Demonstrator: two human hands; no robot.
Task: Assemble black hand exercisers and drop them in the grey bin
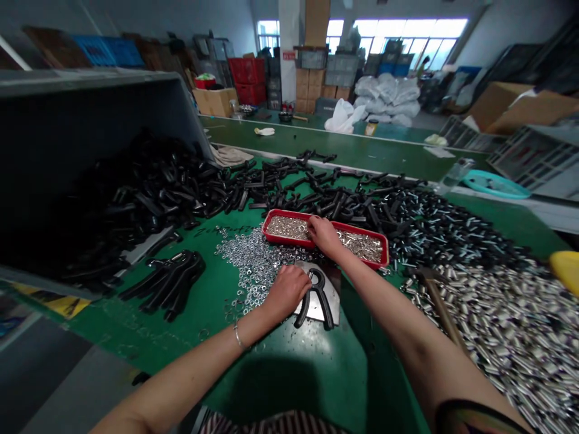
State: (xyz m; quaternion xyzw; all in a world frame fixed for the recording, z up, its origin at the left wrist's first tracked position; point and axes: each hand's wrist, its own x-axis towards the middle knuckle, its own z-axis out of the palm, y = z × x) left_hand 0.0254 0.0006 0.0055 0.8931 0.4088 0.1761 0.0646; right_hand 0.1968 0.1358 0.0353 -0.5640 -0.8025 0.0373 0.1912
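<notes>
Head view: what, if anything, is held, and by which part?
Left hand seems to touch the black two-legged tool near its top left; grip cannot be told. Right hand is at the left red rectangular tray; anything held is hidden.

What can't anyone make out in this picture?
All in the head view:
Whatever the bare right hand may hold: hidden by its fingers.
How the bare left hand touches the black two-legged clamp: its back hides most fingertips.
Depths of the large grey bin: lost in shadow.
Rounded yellow object: cut off by right edge.
</notes>
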